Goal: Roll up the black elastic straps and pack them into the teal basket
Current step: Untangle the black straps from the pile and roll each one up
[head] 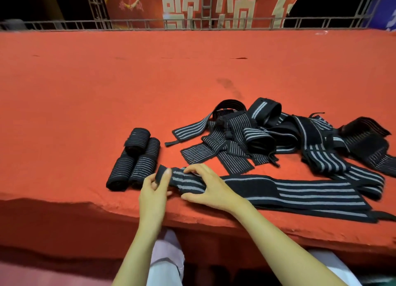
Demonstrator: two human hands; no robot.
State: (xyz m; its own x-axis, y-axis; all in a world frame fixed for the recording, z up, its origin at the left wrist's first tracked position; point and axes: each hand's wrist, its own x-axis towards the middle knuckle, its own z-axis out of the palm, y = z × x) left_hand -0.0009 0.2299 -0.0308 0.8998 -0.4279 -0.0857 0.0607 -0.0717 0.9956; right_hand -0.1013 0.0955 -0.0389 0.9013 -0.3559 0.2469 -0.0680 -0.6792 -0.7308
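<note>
Your left hand [154,185] pinches the free end of the strap [300,191], thumb over it, apparently to start a tight first turn. Your right hand [206,186] arches across it, gripping both edges flat. It trails toward 3 o'clock. The finished rolls [134,159] lie at 11 o'clock and the loose pile [278,135] at 1 o'clock. The teal basket is out of view.

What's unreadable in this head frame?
- Basket: not in the head view at all.
- Strap: its right end runs off the right edge of the view.
- Pile: the count is unclear because the straps overlap.
- Rolls: four show; the stack hides any behind or under it.
- Left hand: it pinches the strap's end, and the thumb covers whether a roll has started.
</note>
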